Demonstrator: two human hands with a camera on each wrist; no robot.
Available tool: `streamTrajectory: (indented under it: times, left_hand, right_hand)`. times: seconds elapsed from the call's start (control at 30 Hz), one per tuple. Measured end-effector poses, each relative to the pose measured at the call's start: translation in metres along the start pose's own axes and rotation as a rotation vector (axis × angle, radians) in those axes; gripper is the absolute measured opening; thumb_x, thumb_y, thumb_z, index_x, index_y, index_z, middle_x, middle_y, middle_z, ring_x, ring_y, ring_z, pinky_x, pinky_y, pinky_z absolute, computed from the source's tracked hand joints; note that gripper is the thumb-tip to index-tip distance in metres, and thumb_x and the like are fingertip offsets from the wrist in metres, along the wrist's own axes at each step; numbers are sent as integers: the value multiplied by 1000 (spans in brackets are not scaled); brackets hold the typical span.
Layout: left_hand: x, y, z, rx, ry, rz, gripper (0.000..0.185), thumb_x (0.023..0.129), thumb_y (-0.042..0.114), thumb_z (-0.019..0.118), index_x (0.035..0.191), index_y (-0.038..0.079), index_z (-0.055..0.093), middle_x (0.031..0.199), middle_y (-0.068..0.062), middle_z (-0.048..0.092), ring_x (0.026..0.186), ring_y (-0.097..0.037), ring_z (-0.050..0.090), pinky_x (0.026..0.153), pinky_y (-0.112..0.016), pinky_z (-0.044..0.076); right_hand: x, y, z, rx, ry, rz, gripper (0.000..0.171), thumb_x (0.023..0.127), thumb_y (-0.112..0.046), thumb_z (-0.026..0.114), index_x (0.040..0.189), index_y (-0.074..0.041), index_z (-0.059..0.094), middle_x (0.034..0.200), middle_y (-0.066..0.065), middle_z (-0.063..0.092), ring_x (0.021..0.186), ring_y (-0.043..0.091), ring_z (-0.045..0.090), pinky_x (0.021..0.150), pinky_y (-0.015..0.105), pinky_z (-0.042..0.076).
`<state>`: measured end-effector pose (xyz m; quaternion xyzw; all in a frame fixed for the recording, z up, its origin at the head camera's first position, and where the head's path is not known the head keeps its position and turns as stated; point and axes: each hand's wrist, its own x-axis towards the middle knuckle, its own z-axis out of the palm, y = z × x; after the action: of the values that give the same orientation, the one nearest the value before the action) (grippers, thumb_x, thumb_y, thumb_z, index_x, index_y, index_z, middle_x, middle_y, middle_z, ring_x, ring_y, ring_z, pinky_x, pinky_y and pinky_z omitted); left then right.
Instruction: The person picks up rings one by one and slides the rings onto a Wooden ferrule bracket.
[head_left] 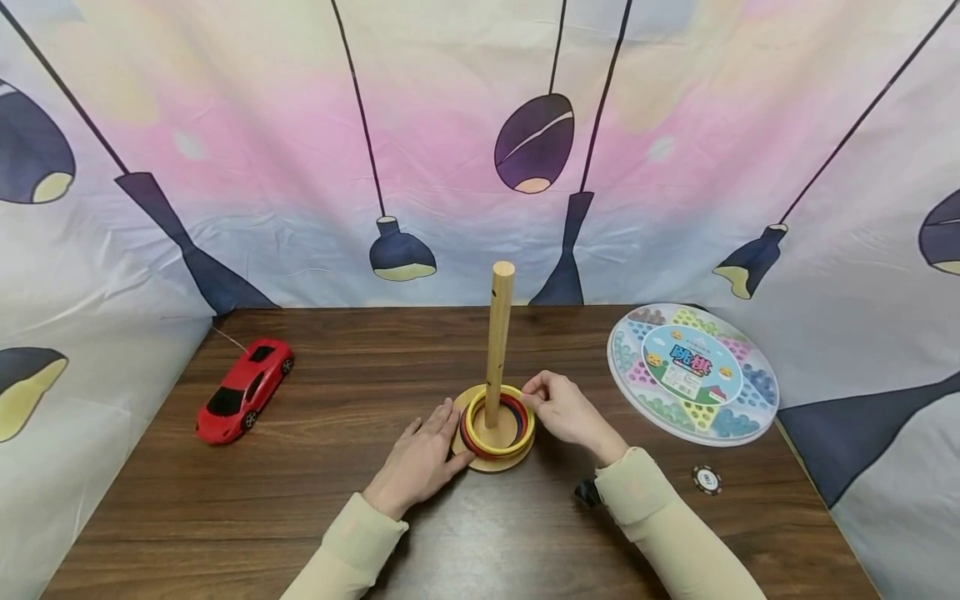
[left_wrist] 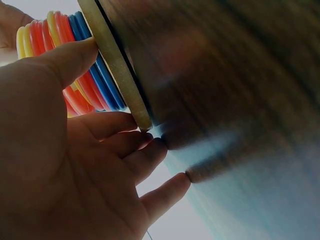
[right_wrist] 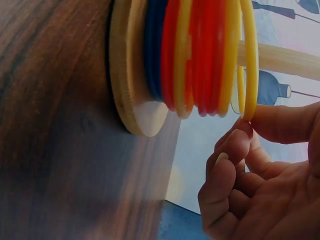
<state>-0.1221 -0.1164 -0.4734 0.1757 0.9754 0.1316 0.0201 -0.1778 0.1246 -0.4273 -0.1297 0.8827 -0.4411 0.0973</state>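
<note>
Dark wood-grain worktop [head_left: 300, 500] is enclosed on three sides by a pastel cloth backdrop [head_left: 225, 167] printed with hanging lamps. Near the middle of the worktop a round wooden base [head_left: 492, 461] is stood, with a tall upright wooden peg [head_left: 499, 342] rising from its centre. Around the peg a stack of plastic rings in yellow, red and blue [head_left: 498, 425] is piled on the base.

The left hand [head_left: 420, 458] is laid flat on the worktop against the left edge of the base, its fingers [left_wrist: 150, 150] straight and spread, with nothing gripped; in the left wrist view the thumb is seen resting against the side of the ring stack. The right hand [head_left: 566, 408] is placed at the right side of the stack, and the topmost yellow ring [right_wrist: 248, 60] is pinched between its thumb and curled fingers [right_wrist: 235, 145], slightly apart from the rings below it.

A red toy sports car [head_left: 244, 389] is set well apart at the left. A round, colourful board game in clear packaging [head_left: 693, 372] is laid at the right, and a small dark round token [head_left: 707, 479] is seen near it.
</note>
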Motion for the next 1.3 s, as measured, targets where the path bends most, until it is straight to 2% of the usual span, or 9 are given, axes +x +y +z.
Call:
streamTrajectory:
  times: [0.5,0.73,0.87,1.07,1.2,1.3]
  left_hand:
    - [-1,-2,1,-8,0,-1,75,95,49,58,146,-3,41,153,-20,33,140,-29,35,110,-54,30]
    - [-1,-1,1,-15,-5,-3,74,95,48,58,146,-2,40,153,-19,32,140,-29,34,111,-54,30]
    - [0,-1,1,-14,-11,-6,75,95,49,58,146,-3,40,154,-19,32,141,-29,33,111,-54,29]
    - [0,0,0,-7,-13,-9,75,94,49,58,146,-3,40,153,-20,33,140,-29,34,110,-54,30]
    - [2,1,1,-14,-20,-8,75,95,49,58,146,-2,40,153,-20,32,141,-29,33,110,-55,30]
    - [3,1,2,-24,-24,-8,76,95,49,58,147,-2,39,154,-20,31,141,-29,33,110,-55,30]
  right_hand:
    - [2,9,8,20,16,7,10,93,-16,66,94,-6,63,76,2,58,66,15,53,63,29,45]
    - [-1,11,6,26,35,8,16,96,-23,62,97,-8,65,77,2,59,65,16,51,60,29,43]
    - [-6,15,1,-10,65,20,19,97,-27,60,98,-9,65,77,2,58,64,16,51,57,29,42]
    - [-17,22,-11,-69,100,25,18,97,-28,61,99,-10,64,77,2,57,66,16,51,60,31,43]
    - [-26,26,-22,-146,144,-6,19,96,-28,62,100,-10,63,83,2,57,70,15,51,63,31,44]
    - [-31,28,-29,-216,184,-38,22,96,-30,63,103,-9,62,92,4,57,79,17,53,69,34,46]
